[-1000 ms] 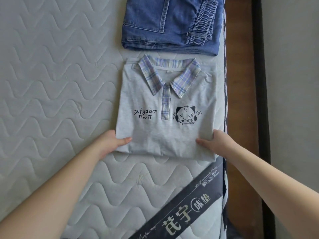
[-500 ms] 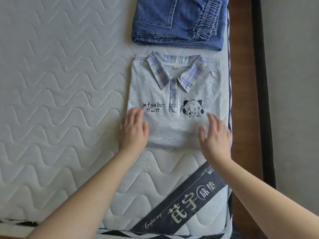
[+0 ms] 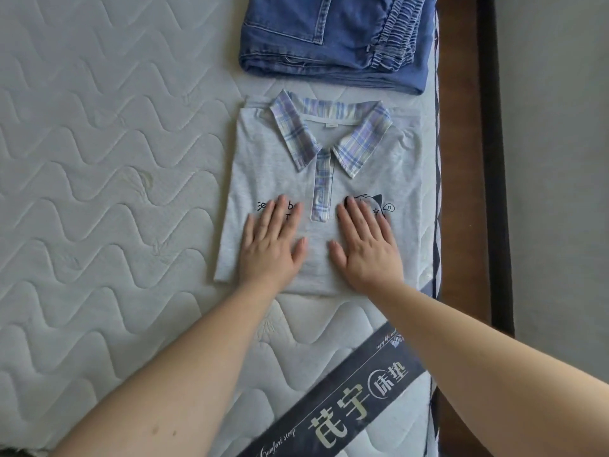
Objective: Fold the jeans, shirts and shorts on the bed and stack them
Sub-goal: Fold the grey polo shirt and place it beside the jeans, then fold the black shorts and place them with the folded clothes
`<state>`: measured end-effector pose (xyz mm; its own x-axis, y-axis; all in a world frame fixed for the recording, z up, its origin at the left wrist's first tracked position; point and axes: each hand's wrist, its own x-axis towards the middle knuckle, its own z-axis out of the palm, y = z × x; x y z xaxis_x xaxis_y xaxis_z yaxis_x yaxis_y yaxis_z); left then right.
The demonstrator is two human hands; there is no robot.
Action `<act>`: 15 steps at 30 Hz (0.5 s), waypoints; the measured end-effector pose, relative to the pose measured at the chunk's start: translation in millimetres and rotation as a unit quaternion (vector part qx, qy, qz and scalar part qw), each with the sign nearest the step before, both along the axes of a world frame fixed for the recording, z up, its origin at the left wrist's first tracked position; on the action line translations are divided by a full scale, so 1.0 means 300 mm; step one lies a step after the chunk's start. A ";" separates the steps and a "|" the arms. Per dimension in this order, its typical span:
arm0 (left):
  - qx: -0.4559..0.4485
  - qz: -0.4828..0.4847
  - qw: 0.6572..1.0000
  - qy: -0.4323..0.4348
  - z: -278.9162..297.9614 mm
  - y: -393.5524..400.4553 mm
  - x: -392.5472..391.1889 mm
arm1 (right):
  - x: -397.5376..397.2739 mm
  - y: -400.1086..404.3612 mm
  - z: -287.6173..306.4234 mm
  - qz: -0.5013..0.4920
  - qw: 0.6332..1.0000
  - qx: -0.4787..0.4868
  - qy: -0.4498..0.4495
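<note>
**Shirt's folded, just pressing it flat before it goes on the stack**

Watching through the head cam here. The shirt [image 3: 273, 159] is lying on the bed [image 3: 99, 159] near its right edge, folded into a neat rectangle with the plaid collar [image 3: 298, 136] facing up and away from me. Both hands are down on its lower half, palms flat. The left hand [image 3: 272, 240] covers the little printed text, the right hand [image 3: 364, 242] sits over the cartoon cat print, with the button placket running between them. Neither grip is holding anything: fingers are straight and lightly spread, just pressing on the cloth.

Just beyond the shirt, a bit apart from the collar, are the jeans [image 3: 336, 41], already folded, elastic waistband toward the right. I can't see any shorts in view, so no idea where those are.

My read: this is the smoothing bit at the tail end of the shirt fold. The fold itself looks done, edges are fairly square, only a small flap sticks out at the lower left corner.

The next move probably calls for sliding fingers under both side edges, lifting the shirt level so the fold doesn't slump open, and setting it squarely on the jeans. It's thin, floppy knit, so supporting it from underneath matters more than pinching the corners. It's also close to the bed's edge, so I'd lift away from that side.
</note>
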<state>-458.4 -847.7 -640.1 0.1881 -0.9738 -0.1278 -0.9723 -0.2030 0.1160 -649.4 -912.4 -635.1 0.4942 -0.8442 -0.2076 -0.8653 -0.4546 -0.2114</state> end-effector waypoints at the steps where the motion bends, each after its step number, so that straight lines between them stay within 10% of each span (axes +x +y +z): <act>1: 0.002 0.020 1.000 -0.007 0.003 0.015 0.030 | -0.040 -0.019 -0.001 -0.002 1.000 0.003 0.008; 15: 0.020 0.094 0.995 0.009 0.052 0.305 0.083 | -0.210 0.164 0.059 -0.116 0.991 0.050 0.053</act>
